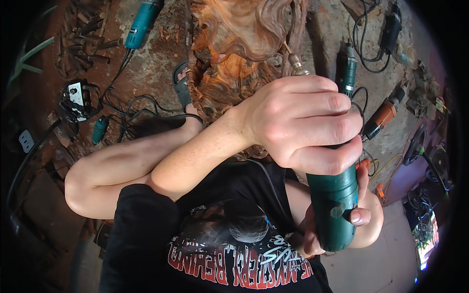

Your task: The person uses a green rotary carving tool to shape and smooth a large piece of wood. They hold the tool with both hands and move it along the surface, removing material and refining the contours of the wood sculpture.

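A green die grinder (334, 210) is gripped in both my hands. My left hand (308, 122) wraps over its front part, knuckles up. My right hand (360, 216) holds the rear of the body from beneath, with the thumb and some fingertips showing and the rest hidden behind the tool. From the metal collet (298, 65) a thin bit points up and left to the edge of a carved brown wood piece (244, 31). The bit's tip lies by a wavy fold of the wood; whether it touches is hard to tell.
Around the carving lie a teal power tool (141, 25), a second green grinder (348, 71), an orange-and-black tool (383, 116) and a small green tool (99, 130). Cables run to a power strip (76, 101) at left. Wood scraps (80, 39) pile at far left. My sandalled foot (181, 83) rests beside the carving.
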{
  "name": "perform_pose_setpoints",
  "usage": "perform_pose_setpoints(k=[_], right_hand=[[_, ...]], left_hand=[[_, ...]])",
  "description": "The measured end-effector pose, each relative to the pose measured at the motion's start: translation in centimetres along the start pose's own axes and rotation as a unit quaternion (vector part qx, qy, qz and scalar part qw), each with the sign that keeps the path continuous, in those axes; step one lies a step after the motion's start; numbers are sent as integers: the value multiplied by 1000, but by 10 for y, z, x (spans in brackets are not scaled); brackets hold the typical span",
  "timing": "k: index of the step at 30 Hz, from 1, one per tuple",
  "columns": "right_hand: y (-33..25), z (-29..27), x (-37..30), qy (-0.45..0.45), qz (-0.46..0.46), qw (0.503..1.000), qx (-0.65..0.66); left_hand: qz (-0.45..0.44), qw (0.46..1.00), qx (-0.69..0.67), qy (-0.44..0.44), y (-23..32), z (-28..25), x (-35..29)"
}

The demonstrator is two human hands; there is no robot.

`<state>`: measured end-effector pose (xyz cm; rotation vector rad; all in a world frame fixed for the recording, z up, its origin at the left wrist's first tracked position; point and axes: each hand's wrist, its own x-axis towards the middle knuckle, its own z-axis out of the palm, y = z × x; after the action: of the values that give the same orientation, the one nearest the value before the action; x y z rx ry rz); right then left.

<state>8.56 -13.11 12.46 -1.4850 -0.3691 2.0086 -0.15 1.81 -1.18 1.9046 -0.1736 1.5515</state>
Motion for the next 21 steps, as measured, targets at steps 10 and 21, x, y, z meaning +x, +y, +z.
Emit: perform_pose_setpoints(k=[10, 21], right_hand=[[-8, 3, -3, 6, 3, 1000, 13], [-9, 4, -1, 8, 6, 1000, 17]], left_hand=[[0, 999, -33, -16, -3, -2, 4], [-9, 999, -28, -15, -8, -5, 6]])
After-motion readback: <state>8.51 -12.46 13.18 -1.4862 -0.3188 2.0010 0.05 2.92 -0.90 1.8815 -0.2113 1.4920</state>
